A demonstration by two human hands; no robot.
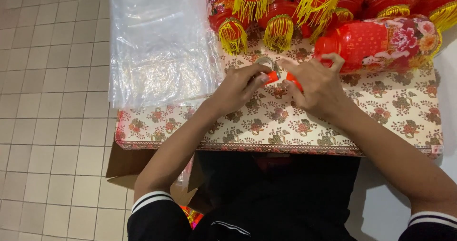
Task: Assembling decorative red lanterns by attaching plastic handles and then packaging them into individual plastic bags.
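Both hands meet over the middle of a floral-patterned table top. My left hand pinches a small red piece between thumb and fingers. Close against it, my right hand grips a matching red piece that its fingers partly hide. A small roll of clear tape lies just beyond my left fingertips. A red lantern with a flower print lies on its side right behind my right hand.
A stack of clear plastic bags covers the table's left end. Several red lanterns with yellow tassels crowd the far edge. A brown cardboard box sits under the table's near left corner, on a tiled floor.
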